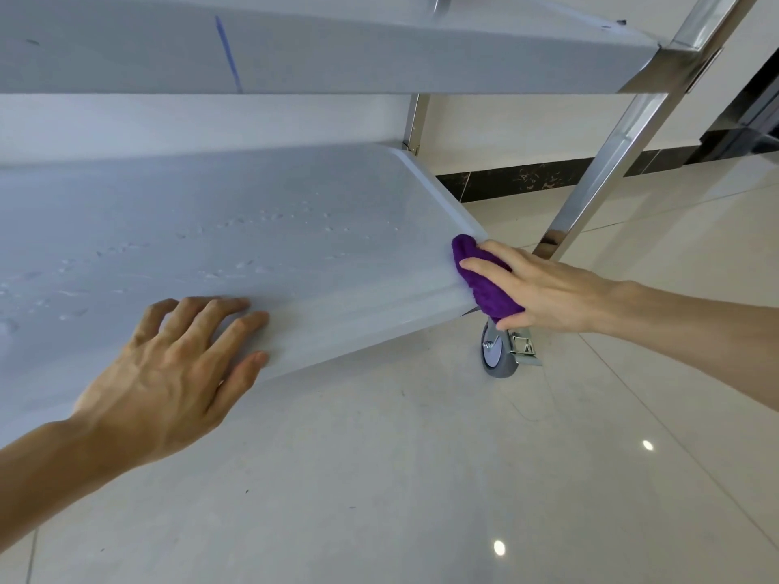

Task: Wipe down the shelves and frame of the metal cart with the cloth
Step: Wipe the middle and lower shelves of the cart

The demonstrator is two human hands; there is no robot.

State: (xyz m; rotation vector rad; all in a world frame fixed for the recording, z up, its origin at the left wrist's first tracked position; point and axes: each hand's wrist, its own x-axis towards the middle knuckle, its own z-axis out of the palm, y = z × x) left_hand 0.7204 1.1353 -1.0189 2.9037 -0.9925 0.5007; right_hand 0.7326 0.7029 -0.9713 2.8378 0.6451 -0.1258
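The purple cloth (484, 276) is being gripped in the right hand (543, 286) and pressed onto the lower shelf (261, 229) at its corner, at about three o'clock. The left hand (177, 373) is being laid flat on the front rim at eight o'clock, fingers straight, probably to steady the cart against the wiping.

R hand (548, 288) grips bunched purple cloth (484, 280) against front-right corner of lower shelf (295, 229), w/ thumb under the cloth. L hand (177, 373) lies flat, fingers spread, on the shelf's front edge. Water droplets (236, 229) dot the shelf top. Upper shelf (337, 56) above; shiny frame post (607, 162) at right; caster wheel (497, 356) on tiled floor (421, 478).
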